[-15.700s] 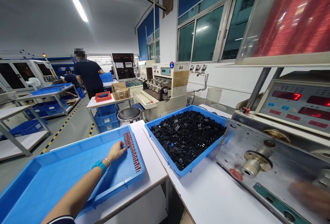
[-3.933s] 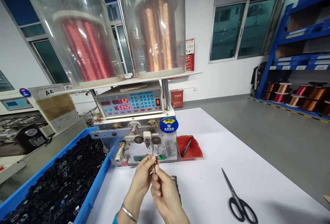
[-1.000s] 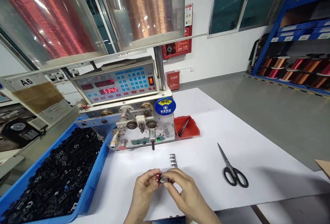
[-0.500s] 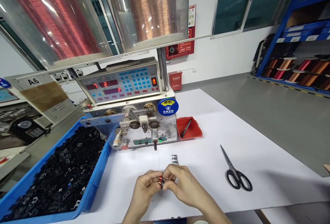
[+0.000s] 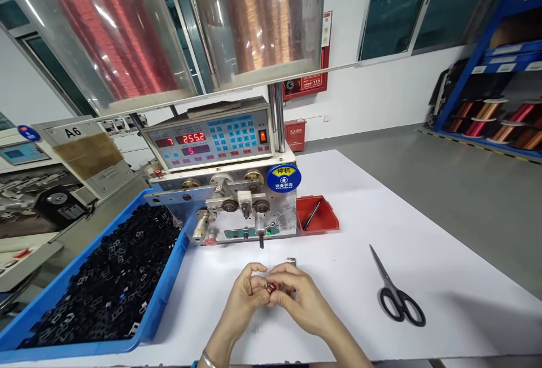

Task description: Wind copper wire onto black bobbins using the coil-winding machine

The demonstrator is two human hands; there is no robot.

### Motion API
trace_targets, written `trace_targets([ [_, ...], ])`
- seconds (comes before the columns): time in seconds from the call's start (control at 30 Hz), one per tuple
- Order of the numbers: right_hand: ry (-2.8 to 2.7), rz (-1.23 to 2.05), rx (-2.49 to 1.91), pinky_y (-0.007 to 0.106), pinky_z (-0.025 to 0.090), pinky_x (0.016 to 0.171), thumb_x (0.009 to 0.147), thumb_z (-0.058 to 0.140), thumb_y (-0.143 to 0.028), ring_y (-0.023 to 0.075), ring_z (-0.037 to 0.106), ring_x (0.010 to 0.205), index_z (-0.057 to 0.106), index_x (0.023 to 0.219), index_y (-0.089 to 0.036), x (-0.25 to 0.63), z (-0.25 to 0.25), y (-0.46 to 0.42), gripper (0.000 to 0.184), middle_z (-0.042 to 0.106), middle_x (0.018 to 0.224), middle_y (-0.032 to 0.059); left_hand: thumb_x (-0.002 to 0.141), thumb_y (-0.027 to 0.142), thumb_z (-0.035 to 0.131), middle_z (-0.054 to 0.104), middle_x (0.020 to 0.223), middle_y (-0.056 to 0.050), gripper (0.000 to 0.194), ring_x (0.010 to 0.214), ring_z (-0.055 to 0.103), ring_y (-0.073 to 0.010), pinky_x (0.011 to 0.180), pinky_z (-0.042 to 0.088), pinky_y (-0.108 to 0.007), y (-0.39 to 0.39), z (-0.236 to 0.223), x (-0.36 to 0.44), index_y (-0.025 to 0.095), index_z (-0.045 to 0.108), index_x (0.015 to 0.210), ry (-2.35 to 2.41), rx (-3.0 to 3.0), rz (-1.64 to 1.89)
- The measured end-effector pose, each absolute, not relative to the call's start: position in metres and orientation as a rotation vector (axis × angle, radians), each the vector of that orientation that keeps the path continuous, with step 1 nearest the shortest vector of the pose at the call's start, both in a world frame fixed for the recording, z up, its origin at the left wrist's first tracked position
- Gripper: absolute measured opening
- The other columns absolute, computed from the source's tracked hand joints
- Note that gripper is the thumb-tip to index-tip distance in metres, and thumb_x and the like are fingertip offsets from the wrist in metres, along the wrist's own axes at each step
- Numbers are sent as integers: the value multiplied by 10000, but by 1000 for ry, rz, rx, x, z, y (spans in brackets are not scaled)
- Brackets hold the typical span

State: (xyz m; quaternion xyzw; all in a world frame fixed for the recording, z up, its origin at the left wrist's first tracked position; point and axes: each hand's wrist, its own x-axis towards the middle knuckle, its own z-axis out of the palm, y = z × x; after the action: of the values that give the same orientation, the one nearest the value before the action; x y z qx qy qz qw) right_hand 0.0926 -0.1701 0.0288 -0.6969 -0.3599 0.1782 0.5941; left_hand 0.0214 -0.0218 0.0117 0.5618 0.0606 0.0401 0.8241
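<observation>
Both my left hand point(image 5: 244, 300) and my right hand point(image 5: 297, 298) meet over the white table point(image 5: 339, 306), fingers closed around a small coil of red wire on a dark bobbin point(image 5: 271, 287). Much of the coil is hidden by my fingers. Just past my right hand, a small stack of metal parts point(image 5: 291, 261) lies on the table, mostly hidden behind my fingers. Neither hand touches the winding machine in front of them.
A coil winding machine point(image 5: 224, 204) with a lit keypad stands ahead, below clear cylinders holding red and copper wire spools point(image 5: 262, 18). To the left is a blue tray of black parts point(image 5: 110, 283). Black-handled scissors point(image 5: 398, 300) and a small red bin point(image 5: 317, 214) lie right.
My hands stay together on the coil, and the metal stack is now mostly hidden behind my right hand. The machine's display shows different digits, and the whole view has shifted slightly.
</observation>
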Motion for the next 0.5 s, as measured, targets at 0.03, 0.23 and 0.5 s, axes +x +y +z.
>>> trace_targets([
  [0.03, -828, 422, -1590, 257, 462, 649, 772, 594, -238, 153, 589, 763, 675, 944, -215, 91, 27, -171, 191, 619, 963, 48, 615, 340, 798, 653, 661, 14, 371, 550, 567, -105, 590, 439, -242, -21, 11, 22, 213, 629, 920, 146, 1213, 87],
  [0.23, -707, 437, -1610, 264, 479, 685, 782, 557, -258, 160, 607, 732, 618, 853, -182, 85, 22, -173, 121, 662, 774, 18, 684, 398, 716, 588, 748, -29, 232, 667, 563, -147, 618, 450, -271, -22, 22, 25, 170, 719, 724, 192, 1623, 300],
  [0.5, -685, 260, -1802, 241, 437, 590, 744, 563, -259, 131, 545, 591, 561, 747, -195, 83, 26, -173, 64, 599, 636, -16, 720, 359, 677, 593, 729, -30, 164, 665, 537, -143, 601, 441, -251, -26, 44, 19, 202, 725, 708, 206, 1844, 730],
])
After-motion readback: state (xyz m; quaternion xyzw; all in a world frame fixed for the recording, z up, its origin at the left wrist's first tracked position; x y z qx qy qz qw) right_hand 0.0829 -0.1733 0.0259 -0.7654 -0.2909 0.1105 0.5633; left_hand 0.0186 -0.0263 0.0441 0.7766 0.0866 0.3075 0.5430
